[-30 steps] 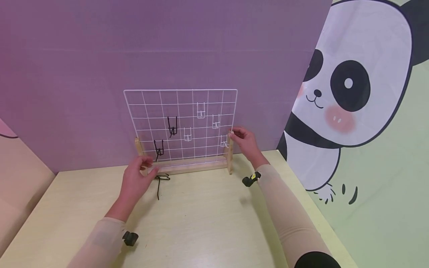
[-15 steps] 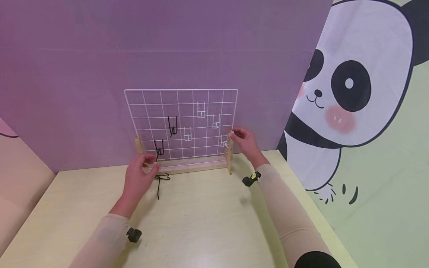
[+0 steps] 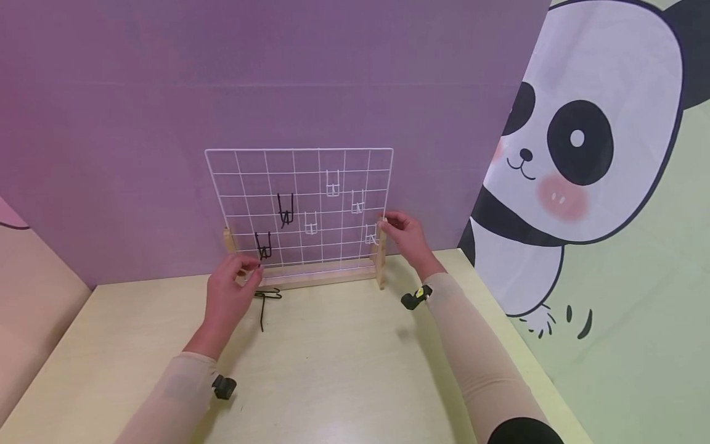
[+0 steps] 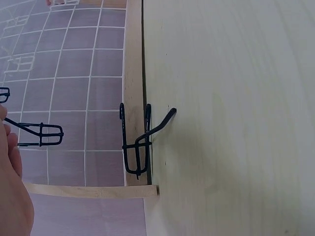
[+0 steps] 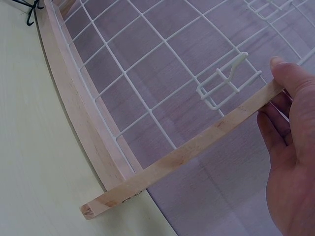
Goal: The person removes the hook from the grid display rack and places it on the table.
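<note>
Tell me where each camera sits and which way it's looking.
Head: on the head, facing forward and down at the white grid; left hand, right hand and sleeved forearms show.
Left wrist: on that wrist, facing the black hook in front of the wooden base; left hand partly visible.
Right wrist: on that wrist, facing the right upright, gripped by the right hand.
Both wrist views share the white grid and wooden base.

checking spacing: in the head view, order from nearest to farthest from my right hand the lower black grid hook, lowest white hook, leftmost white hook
1. Lowest white hook: just left of the right hand
2. Leftmost white hook: near middle of the grid
3. Lower black grid hook: left side
</note>
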Available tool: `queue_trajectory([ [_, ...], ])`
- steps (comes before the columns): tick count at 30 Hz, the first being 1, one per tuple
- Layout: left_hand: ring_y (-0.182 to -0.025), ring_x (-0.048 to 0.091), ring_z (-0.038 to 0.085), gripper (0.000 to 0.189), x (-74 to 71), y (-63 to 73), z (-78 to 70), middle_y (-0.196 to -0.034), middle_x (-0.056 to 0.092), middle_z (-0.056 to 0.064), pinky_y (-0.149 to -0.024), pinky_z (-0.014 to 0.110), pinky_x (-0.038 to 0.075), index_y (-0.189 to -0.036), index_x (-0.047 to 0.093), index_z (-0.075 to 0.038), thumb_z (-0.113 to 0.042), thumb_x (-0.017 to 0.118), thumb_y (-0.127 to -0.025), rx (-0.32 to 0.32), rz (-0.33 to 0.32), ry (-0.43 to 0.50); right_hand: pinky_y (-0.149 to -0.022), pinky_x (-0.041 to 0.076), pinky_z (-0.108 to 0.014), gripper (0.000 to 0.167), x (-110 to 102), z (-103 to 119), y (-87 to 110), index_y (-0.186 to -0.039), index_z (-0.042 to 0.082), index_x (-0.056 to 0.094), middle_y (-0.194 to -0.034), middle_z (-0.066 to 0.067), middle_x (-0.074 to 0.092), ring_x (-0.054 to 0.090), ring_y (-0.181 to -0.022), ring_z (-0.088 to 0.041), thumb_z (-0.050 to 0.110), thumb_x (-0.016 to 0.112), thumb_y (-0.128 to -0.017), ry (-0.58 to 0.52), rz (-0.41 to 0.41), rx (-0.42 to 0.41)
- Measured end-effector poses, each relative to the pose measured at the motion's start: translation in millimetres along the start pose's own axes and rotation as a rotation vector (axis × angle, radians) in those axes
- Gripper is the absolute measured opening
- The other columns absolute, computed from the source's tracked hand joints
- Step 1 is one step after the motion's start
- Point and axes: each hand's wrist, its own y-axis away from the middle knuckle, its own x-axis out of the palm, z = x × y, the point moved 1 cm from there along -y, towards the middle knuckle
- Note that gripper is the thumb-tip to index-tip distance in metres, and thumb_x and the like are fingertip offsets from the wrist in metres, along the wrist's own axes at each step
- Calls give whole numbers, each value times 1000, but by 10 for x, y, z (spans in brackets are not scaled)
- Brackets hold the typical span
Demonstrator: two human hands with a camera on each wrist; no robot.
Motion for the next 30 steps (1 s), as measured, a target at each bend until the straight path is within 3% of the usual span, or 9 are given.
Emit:
queue_trajectory([
  [13,-86,68,30,9,13,-81,-25,-95,76,15,-79,27,49,-98,77,-2,3,83,-93,133,-67,-54,-110,55,-37,31,-2,0,10,-134,3,76,-127,-10,73,68,-118,-21,17,77,-107,13,-4,24],
  [22,-85,70,31,13,5,-157,-56,-94,75,14,-79,20,48,-96,76,-1,9,83,-90,190,-72,-63,-113,55,-38,32,5,18,14,-135,3,76,-129,-12,73,67,-119,-23,18,77,-106,9,-11,40],
  [30,-85,70,30,15,-17,-256,-72,-92,74,13,-81,22,48,-97,76,-1,10,84,-91,212,-93,-63,-112,55,-39,30,7,4,5,-134,3,77,-126,-9,75,68,-118,-21,15,77,-106,10,-11,16],
])
